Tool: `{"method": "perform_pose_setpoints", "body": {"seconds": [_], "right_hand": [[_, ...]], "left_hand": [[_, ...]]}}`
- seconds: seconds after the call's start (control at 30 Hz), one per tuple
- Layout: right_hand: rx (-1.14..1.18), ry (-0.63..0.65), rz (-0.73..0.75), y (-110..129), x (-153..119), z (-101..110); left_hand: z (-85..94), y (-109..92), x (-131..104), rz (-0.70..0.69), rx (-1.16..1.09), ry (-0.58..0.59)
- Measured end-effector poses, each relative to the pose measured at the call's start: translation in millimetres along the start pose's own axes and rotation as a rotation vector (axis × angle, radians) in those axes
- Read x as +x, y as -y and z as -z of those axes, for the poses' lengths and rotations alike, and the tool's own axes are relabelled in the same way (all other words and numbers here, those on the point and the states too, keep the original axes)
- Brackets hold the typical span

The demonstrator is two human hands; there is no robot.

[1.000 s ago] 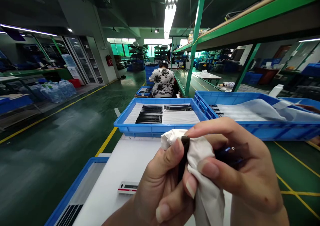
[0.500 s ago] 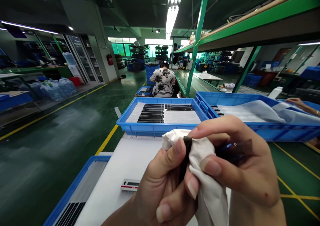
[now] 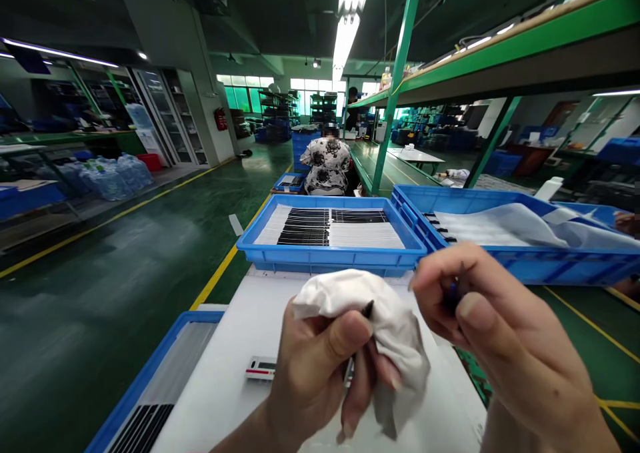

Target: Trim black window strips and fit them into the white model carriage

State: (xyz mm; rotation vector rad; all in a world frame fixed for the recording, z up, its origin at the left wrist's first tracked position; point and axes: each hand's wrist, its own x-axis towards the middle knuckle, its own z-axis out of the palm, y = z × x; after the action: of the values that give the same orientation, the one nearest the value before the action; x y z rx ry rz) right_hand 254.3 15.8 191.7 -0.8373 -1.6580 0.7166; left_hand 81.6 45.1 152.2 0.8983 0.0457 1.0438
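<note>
Room: big dim workshop, green floor [image 3: 150,239] with yellow lines, seated person [image 3: 327,163] in a patterned top farther up the row, green shelf frame [image 3: 400,73] over on the right.
White tabletop [image 3: 235,326]: pale and smooth, runs under both hands, so dark bits would probably show up easily on it.
Left hand [image 3: 315,373]: gripping the white cloth [image 3: 345,289], thumb pressed on a dark piece [image 3: 368,308] that pokes up at the fold. Looks like the pinch keeps cloth and piece together, my guess anyway. Most of the piece is hidden, so no clue about its full shape.
Right hand [image 3: 525,353]: apart from the cloth, fingers curled in around a small dark-blue bit [image 3: 457,289]. Too blurry to say what it is. Seems tucked in there so it doesn't dangle.
Red-striped case [image 3: 260,368]: flat on the tabletop, partly behind the left hand.
Middle tray [image 3: 330,259]: blue, just beyond the tabletop's far end, black and white strips in tidy rows, probably lined up so nothing tangles.
Right tray [image 3: 540,269]: also blue, white sheet [image 3: 500,223] lying rumpled inside, black ends peeking out on its left. White bottle [image 3: 549,189] leans by the far side.
Left tray [image 3: 136,379]: blue, near and lower, pale sheets plus black strips at the near end.
</note>
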Motion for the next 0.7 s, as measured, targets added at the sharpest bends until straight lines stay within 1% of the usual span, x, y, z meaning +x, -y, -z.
{"method": "perform_pose_setpoints", "body": {"seconds": [0.07, 0.13, 0.23, 0.3, 0.37, 0.5, 0.57, 0.63, 0.7], "right_hand": [[-0.179, 0.039, -0.016, -3, -12, 2], [-0.295, 0.109, -0.072, -7, -25, 3], [-0.348, 0.223, -0.172, -11, -39, -3], [-0.359, 0.274, -0.211, -9, -42, -9], [-0.339, 0.297, -0.206, -3, -40, -16], [-0.291, 0.316, -0.169, 5, -30, -27], [-0.292, 0.355, -0.17, 1, -28, -30], [-0.292, 0.399, -0.156, -5, -28, -32], [-0.302, 0.411, -0.137, -11, -29, -34]], "left_hand": [[9.9, 2, -8, -0.127, 0.195, -0.076], [20.6, 6, -17, -0.284, 0.444, -0.156], [34.3, 12, -32, -0.471, 0.79, -0.215], [41.1, 14, -39, -0.53, 0.957, -0.223], [45.9, 16, -44, -0.567, 1.043, -0.228], [48.6, 15, -43, -0.646, 1.104, -0.233], [48.2, 13, -40, -0.681, 1.129, -0.195], [47.9, 11, -37, -0.679, 1.126, -0.141], [48.1, 10, -35, -0.679, 1.096, -0.102]]}}
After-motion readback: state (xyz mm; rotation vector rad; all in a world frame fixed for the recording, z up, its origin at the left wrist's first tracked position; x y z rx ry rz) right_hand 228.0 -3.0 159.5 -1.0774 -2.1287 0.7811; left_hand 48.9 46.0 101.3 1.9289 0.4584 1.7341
